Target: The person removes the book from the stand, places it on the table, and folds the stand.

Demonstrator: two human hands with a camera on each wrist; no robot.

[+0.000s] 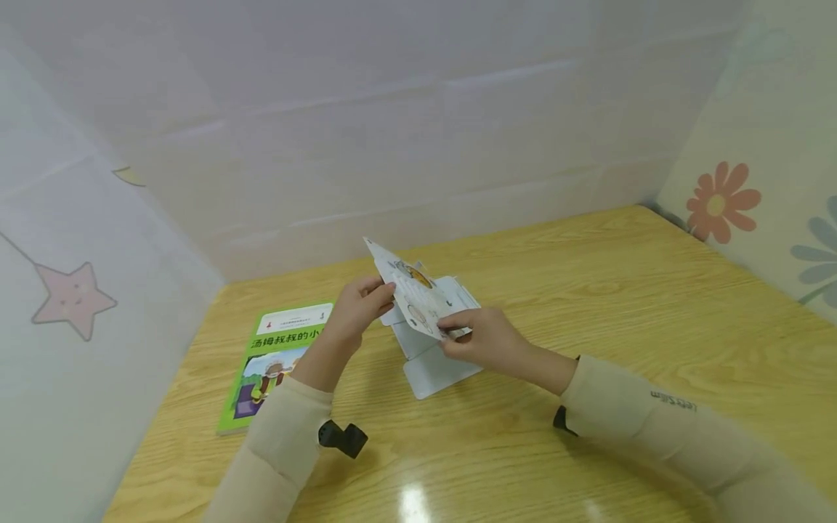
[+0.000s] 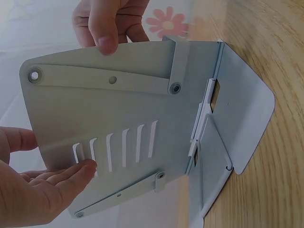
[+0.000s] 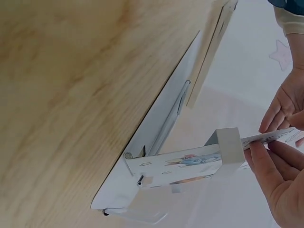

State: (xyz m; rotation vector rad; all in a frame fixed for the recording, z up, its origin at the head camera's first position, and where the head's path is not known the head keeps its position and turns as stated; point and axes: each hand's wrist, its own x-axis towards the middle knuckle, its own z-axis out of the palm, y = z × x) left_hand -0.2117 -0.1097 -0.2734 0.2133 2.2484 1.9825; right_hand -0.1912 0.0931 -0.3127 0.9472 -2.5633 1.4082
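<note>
A white metal folding book stand (image 1: 408, 287) with cartoon pictures printed on its front panel is tilted up from its base plate (image 1: 441, 370), which rests on the table. My left hand (image 1: 356, 312) pinches the panel's left edge, thumb at the edge and fingertips on the back near a row of slots. On the opposite edge, my right hand (image 1: 487, 338) pinches between thumb and fingers. The left wrist view shows the panel's plain back (image 2: 137, 107), with riveted arms ending in page clips (image 2: 179, 66). A bent wire leg (image 2: 221, 142) lies against the hinged base.
A green picture book (image 1: 238, 403) lies on the wooden table (image 1: 621, 290), left of the stand and partly behind my left arm. White cloth walls (image 1: 360, 131) with printed flowers and a star rise around the table's back and sides.
</note>
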